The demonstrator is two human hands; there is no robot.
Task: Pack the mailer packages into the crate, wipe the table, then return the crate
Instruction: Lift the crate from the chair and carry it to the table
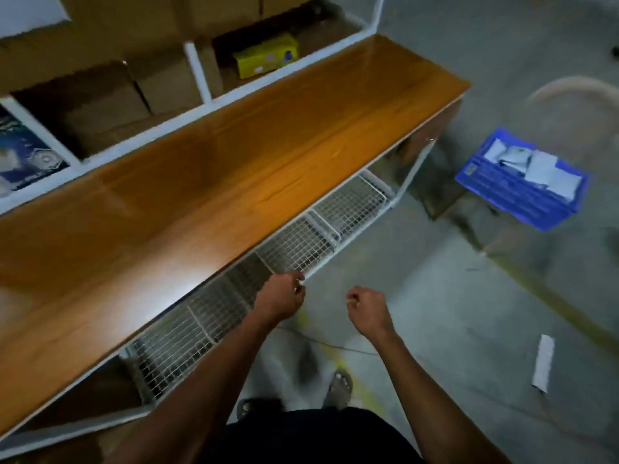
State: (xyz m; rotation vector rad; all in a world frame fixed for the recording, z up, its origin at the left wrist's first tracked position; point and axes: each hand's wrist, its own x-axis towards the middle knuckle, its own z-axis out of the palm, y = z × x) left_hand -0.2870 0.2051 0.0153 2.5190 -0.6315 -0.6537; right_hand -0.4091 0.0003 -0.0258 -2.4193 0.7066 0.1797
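The crate (522, 185), blue plastic, sits on the floor (469, 313) off the right end of the table (234, 155), well apart from both hands. White and grey mailers (539, 167) lie loose inside it, some rising to about its rim, so the packing looks done. Set down there, it leaves the whole top free for wiping and stays in reach for the return.

The wooden top shows no mailers on it. Whether it is already wiped I cannot tell; the sheen along it may be only lamplight, and the picture is blurred with head movement.

The left hand (281, 298) is at the table's near edge, over the white rail of the wire shelf (301, 242) underneath. Its fingers are curled, and something small and pale shows at the fingertips; whether that is a pinched object or the rail behind them, I cannot tell. The right hand (366, 308) hangs over the floor, just beside the left, fingers closed into a loose fist with nothing visible in it. No cloth shows anywhere.

Further out, a white strip (543, 363) lies on the floor to the right. Behind the table, shelves hold brown boxes (100, 105) and a yellow pack (264, 60).
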